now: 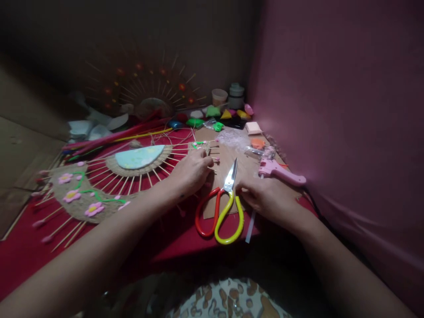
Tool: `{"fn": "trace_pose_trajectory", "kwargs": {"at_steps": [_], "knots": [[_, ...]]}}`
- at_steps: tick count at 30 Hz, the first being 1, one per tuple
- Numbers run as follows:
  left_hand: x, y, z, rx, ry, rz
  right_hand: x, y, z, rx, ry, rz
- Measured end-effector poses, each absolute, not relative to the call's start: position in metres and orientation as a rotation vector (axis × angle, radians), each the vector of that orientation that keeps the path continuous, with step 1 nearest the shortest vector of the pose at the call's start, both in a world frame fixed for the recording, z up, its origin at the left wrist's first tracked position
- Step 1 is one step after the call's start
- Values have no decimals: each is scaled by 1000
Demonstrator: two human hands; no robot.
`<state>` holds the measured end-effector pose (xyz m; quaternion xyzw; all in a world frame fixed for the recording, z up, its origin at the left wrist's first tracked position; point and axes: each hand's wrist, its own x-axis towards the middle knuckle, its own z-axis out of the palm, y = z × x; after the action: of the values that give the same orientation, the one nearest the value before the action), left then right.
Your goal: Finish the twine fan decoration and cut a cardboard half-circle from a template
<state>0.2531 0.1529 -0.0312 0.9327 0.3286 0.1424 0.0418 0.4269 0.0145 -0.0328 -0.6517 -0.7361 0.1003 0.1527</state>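
Fan lay on red surface. Flowers, vine, many pink tips seemed done; some stick ends bare. Left grip at fan's right end, right grip beside scissors; could not tell if holding.

Single head-worn view, facing 12 o'clock, angled down over the counter; left hand and right hand close, near dial centre.

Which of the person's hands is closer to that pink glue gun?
Right. The right hand is just in front of the pink glue gun; the left hand is farther off, at the woven fan.
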Motion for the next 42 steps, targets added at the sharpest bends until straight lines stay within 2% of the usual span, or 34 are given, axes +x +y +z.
{"fn": "trace_pose_trajectory", "kwargs": {"at_steps": [3,5,12,18,25,32,42], "knots": [[252,157,-39,2955,1032,380,426,18,-35,-1985,-2122,190],[252,160,-44,2959,1020,399,427,20,-34,-1963,-2036,285],[250,161,-42,2997,900,443,430,38,-25,-1183,-1077,1330],[244,160,-34,3016,829,518,427,64,-25,-836,-838,1648],[240,161,-36,2992,844,582,422,79,-33,-1052,-866,1510],[240,160,-34,2930,833,677,408,83,-33,-1364,-1062,1153],[239,154,-31,2938,860,596,403,87,-42,-1341,-1193,1083]]}}
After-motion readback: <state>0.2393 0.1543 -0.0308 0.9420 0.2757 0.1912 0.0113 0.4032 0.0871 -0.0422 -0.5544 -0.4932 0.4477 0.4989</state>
